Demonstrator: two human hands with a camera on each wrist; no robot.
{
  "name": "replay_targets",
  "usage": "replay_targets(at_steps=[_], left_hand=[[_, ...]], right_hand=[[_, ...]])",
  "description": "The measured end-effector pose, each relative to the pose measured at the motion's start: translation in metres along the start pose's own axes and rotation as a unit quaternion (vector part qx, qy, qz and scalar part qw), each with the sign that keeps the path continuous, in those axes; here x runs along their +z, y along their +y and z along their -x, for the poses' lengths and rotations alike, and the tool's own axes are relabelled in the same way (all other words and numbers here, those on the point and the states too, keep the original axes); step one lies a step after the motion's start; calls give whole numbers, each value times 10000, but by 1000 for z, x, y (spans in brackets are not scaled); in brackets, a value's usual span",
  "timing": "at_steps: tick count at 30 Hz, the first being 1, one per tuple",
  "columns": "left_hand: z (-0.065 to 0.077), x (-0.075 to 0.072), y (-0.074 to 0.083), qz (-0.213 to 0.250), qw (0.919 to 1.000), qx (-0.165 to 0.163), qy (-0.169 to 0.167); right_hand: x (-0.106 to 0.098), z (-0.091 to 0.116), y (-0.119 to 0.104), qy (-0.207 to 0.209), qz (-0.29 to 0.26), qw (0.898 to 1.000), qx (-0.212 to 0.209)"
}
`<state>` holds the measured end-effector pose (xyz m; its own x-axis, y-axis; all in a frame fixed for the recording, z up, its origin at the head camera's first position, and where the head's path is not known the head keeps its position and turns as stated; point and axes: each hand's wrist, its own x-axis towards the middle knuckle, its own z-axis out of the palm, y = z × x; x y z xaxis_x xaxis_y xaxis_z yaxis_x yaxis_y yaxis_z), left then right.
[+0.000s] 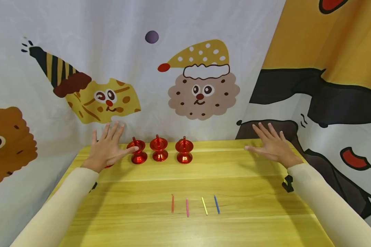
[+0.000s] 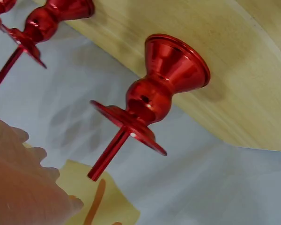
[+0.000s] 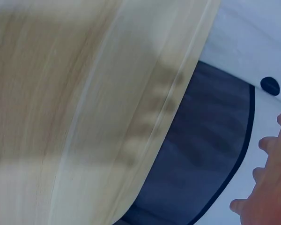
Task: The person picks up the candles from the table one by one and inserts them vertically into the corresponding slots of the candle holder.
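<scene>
Sleeves (image 1: 330,202) | left fingers (image 1: 113,130), right fingers (image 1: 264,130) spread | red holders (image 1: 159,150) near table's (image 1: 250,192) far edge (wide gap before coloured sticks (image 1: 204,206))

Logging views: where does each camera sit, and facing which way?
Head: worn on the head, facing forward and down at table, red stands, coloured sticks; left hand, right hand, sleeves show.
Left wrist: on that wrist, facing red stands; part of the left hand shows.
Right wrist: on that wrist, facing table edge and cloth; part of right hand shows.
Head and left wrist share the red stands.
</scene>
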<state>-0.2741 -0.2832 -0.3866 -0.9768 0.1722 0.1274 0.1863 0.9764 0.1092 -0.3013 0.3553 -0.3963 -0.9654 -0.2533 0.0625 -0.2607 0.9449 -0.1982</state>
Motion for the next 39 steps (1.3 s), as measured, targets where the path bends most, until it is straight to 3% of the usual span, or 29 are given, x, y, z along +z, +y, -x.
replay_targets(at_steps=[6,12,18,23,30,34,39], left_hand=[[15,-6,12,133,9992,252,270],[29,-8,35,236,9968,541,534],[39,4,67,111,9907,1072,837],[43,17,98,281,9835,1474,1014],[46,34,136,831,9768,1746,925],[43,42,153,1357,9730,1718,730],[33,46,170,2311,9578,1628,521]], right_hand=[[2,8,-12,204,13,9996,-199],[8,18,-25,301,11,9985,-463],[15,28,-48,413,24,9954,-867],[22,34,-67,519,-27,9919,-1157],[32,40,-93,656,-316,9874,-1402],[38,42,-106,781,-523,9829,-1582],[43,43,-120,756,-972,9789,-1628]])
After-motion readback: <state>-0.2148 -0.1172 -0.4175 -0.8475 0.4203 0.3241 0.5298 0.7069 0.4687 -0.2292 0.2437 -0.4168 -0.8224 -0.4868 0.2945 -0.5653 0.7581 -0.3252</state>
